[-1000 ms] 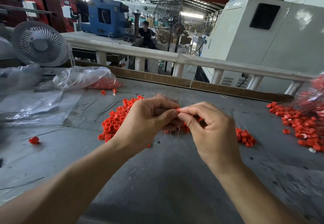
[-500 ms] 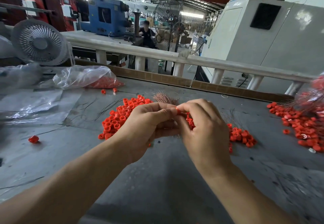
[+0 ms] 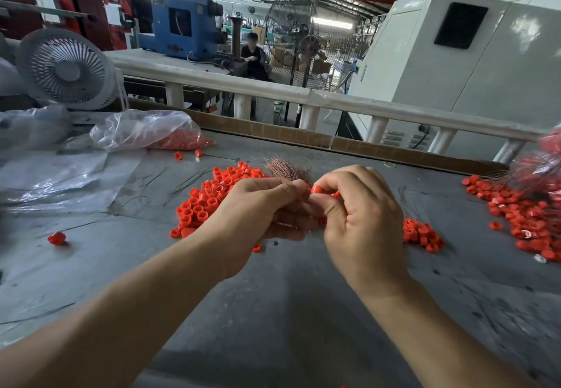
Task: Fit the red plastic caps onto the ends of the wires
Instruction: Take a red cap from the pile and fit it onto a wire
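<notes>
Head view: compared with half a second ago, the two hands sit a little lower and closer to the camera, and a red cap [image 3: 317, 189] now shows plainly at the centre of the frame, where before only a sliver of red peeked out between the fingertips. The right hand [image 3: 361, 220] pinches this cap between thumb and forefinger, open end turned toward the left. The left hand [image 3: 258, 211] is curled round the bundle of wires [image 3: 285, 169], whose coppery tips fan out just above its knuckles, and its thumb and forefinger press together right against the cap. I judge that a wire end is being fed into the cap, though the wire itself is too thin to make out at the joint, so I cannot tell whether it is seated yet.

The cap looks like a short, smooth red plastic sleeve, glossy on its side. Many more like it lie in the loose pile of caps [image 3: 209, 199] left of centre on the grey table [image 3: 273, 311], a smaller heap [image 3: 422, 234] lies right of the right hand, and capped wires with more caps [image 3: 528, 214] crowd the right edge. A clear plastic bag [image 3: 145, 129] holding caps lies at the upper left
</notes>
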`<state>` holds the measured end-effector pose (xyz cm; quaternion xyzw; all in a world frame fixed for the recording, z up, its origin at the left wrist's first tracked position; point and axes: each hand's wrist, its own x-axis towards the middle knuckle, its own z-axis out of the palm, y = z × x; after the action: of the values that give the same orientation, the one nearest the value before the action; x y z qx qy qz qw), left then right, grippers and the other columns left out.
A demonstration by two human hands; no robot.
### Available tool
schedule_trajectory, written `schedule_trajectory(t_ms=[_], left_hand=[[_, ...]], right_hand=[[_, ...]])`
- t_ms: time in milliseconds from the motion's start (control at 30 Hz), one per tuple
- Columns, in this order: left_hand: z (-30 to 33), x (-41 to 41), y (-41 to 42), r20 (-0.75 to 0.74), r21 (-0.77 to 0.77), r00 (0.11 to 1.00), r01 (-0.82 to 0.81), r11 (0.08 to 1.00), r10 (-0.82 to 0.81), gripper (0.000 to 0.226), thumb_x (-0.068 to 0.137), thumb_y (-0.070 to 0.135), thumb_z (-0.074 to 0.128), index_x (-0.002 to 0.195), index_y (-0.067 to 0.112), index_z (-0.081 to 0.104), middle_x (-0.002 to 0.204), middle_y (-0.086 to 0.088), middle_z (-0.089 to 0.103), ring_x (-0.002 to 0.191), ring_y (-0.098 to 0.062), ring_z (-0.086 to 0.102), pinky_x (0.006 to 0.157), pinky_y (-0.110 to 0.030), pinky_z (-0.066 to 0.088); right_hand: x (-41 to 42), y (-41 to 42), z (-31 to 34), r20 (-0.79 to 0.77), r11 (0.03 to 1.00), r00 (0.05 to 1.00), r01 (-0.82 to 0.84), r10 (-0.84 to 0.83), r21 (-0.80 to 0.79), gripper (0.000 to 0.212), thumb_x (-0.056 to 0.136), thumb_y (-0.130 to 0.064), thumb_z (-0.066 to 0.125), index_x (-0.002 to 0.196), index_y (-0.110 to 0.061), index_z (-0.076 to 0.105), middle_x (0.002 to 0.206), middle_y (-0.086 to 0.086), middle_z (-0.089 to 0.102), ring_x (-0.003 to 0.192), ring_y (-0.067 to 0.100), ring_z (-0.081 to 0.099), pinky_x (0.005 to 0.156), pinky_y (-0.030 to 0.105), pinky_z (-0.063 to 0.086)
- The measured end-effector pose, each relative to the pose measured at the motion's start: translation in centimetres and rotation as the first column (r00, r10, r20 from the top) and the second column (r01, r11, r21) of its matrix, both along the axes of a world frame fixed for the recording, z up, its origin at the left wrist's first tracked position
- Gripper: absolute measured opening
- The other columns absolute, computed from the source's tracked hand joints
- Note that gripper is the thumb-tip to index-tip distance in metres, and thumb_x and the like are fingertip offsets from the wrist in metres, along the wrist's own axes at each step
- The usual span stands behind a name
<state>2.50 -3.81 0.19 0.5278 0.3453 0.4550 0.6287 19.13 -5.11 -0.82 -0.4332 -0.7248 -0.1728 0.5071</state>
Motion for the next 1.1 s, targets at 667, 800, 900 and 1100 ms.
schedule_trajectory(t_ms=[667, 800, 900, 1100], left_hand=[[0.4, 0.0, 0.0, 0.195, 0.034, 0.972, 0.126, 0.992, -0.130, 0.030, 0.103, 0.022, 0.049, 0.112, 0.001, 0.068, 0.097, -0.011, 0.070, 0.092, -0.020, 0.067, 0.088, -0.035, 0.052], [0.2, -0.1, 0.2, 0.235, 0.037, 0.971, 0.029, 0.999, -0.037, 0.026, 0.095, 0.019, 0.062, 0.110, -0.002, 0.070, 0.097, -0.015, 0.071, 0.089, -0.021, 0.069, 0.085, -0.033, 0.055], [0.1, -0.1, 0.4, 0.221, 0.040, 0.974, -0.067, 0.997, 0.057, 0.024, 0.085, 0.019, 0.070, 0.099, 0.000, 0.068, 0.090, -0.016, 0.065, 0.078, -0.021, 0.065, 0.075, -0.030, 0.054], [0.2, -0.2, 0.3, 0.152, 0.068, 0.976, -0.167, 0.984, 0.155, 0.018, 0.076, 0.019, 0.075, 0.084, 0.005, 0.071, 0.083, -0.015, 0.064, 0.077, -0.026, 0.059, 0.071, -0.032, 0.053]], right_hand=[[-0.7, -0.9, 0.0, -0.030, 0.985, 0.984, -0.173, 0.173, -0.004, 0.016, 0.092, -0.016, 0.078, 0.103, -0.006, 0.072, 0.092, 0.002, 0.069, 0.083, 0.019, 0.066, 0.074, 0.032, 0.055], [-0.8, -0.8, -0.2, -0.081, 0.981, 0.978, -0.194, 0.191, -0.026, 0.016, 0.089, -0.008, 0.078, 0.102, -0.007, 0.070, 0.095, 0.000, 0.069, 0.085, 0.017, 0.066, 0.076, 0.031, 0.055], [-1.0, -0.8, -0.4, -0.106, 0.978, 0.975, -0.201, 0.194, -0.063, 0.017, 0.089, -0.006, 0.074, 0.105, -0.010, 0.069, 0.097, -0.002, 0.069, 0.085, 0.015, 0.066, 0.076, 0.033, 0.055], [-0.9, -0.6, -0.6, -0.179, 0.967, 0.964, -0.220, 0.195, -0.127, 0.024, 0.090, -0.005, 0.074, 0.112, -0.013, 0.070, 0.101, -0.004, 0.069, 0.090, 0.010, 0.068, 0.079, 0.026, 0.055]])
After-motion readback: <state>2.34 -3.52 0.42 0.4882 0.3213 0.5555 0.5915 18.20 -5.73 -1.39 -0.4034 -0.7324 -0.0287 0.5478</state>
